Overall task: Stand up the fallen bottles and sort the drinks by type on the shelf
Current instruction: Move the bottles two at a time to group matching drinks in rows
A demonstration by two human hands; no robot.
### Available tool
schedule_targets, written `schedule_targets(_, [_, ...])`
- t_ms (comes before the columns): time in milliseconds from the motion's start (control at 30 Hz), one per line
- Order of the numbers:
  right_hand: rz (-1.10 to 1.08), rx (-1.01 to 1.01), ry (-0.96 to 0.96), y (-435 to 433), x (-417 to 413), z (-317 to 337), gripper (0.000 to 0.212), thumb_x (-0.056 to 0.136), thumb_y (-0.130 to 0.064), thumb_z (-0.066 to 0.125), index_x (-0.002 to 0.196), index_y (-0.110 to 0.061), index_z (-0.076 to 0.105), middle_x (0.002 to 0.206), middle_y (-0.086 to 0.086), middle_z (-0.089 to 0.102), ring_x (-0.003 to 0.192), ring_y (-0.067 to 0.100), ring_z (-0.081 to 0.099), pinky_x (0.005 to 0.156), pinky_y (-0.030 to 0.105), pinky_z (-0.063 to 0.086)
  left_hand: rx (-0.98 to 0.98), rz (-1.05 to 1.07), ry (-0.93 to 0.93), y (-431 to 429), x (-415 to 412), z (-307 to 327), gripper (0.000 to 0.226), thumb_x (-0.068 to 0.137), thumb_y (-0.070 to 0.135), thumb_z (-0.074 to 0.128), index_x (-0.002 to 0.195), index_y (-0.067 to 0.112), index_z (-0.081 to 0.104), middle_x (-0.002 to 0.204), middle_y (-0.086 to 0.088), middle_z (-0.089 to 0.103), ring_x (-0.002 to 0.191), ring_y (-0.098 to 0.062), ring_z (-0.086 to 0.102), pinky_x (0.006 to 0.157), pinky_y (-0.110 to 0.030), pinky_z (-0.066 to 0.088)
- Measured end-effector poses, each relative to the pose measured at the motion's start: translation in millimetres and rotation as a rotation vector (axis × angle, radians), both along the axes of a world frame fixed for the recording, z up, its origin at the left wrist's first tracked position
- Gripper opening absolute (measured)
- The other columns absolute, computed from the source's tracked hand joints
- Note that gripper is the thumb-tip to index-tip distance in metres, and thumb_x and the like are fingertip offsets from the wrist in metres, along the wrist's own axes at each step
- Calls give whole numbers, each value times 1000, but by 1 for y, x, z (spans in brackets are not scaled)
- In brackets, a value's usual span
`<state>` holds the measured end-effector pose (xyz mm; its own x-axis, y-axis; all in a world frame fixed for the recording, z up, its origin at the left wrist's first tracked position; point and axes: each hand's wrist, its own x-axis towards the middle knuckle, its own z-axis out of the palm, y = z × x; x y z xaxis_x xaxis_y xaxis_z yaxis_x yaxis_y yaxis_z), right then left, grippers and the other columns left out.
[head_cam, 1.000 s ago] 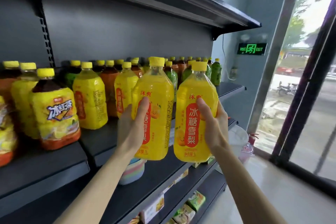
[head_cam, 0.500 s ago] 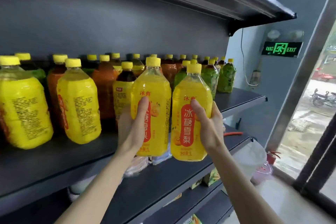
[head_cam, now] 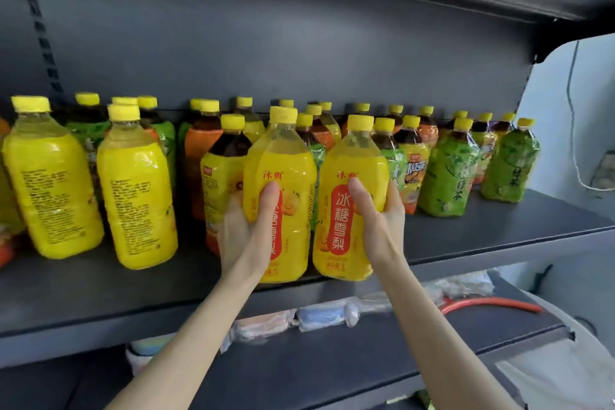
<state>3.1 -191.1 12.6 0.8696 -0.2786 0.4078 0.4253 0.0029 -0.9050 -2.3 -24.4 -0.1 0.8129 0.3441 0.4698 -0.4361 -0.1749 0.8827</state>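
**Two yellow pear-drink bottles held at the shelf front**

Each hand grips one tall yellow plastic bottle with a yellow cap and a red label panel. The left hand point(head_cam: 248, 230) wraps around the left yellow bottle point(head_cam: 283, 173), thumb across the front over its label. The right hand point(head_cam: 377, 223) clasps the right yellow bottle point(head_cam: 342, 210) the same way, thumb on the label's upper edge. Both bottles are upright, side by side and nearly touching, their bases at the front edge of the dark grey metal shelf point(head_cam: 499, 230); whether they rest on it or are just above it I cannot tell.

To the left stand two more yellow bottles of the same kind point(head_cam: 136, 190), labels turned away. Directly behind the held pair is a dark tea bottle with a yellow wrap point(head_cam: 223, 176), and further back a crowd of orange-wrapped and green-wrapped bottles, all yellow-capped and upright. To the right stand two green tea bottles point(head_cam: 447, 173) near the shelf's end. On the lower shelf lies an orange hose point(head_cam: 492, 303) beside wrapped packages.
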Motion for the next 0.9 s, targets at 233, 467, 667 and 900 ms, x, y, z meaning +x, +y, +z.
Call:
schedule_targets(233, [42, -21, -15, -20, 34, -8, 55, 61, -58, 78, 106, -41, 50, 98, -12, 70, 88, 6, 69, 77, 30, 57, 50, 97, -47, -25, 19, -6, 75, 70, 79, 34, 118, 25, 55, 105, 18, 60, 98, -5, 56, 95, -32, 43])
schedule_targets(467, [36, -124, -71, -30, 46, -13, 48, 75, -45, 75, 101, -37, 36, 99, -13, 64, 84, -4, 65, 75, 23, 53, 27, 241, -55, -45, 29, -15, 81, 73, 76, 36, 124, 15, 54, 115, 6, 61, 105, -11, 54, 93, -26, 39])
schedule_targets(667, [-45, -280, -142, -40, 51, -13, 77, 65, -74, 54, 116, -17, 54, 103, -5, 65, 91, 8, 62, 74, 24, 53, 37, 305, -60, -53, 29, -16, 78, 75, 73, 35, 127, 17, 52, 115, 8, 58, 105, -6, 51, 93, -24, 37])
schedule_targets(900, [-93, -343, -153, -40, 56, -12, 83, 70, -79, 53, 120, -13, 56, 105, 2, 67, 92, 18, 64, 75, 31, 54, 66, 341, -57, -53, 30, -18, 78, 77, 73, 34, 127, 16, 52, 121, 1, 61, 112, -17, 55, 99, -35, 42])
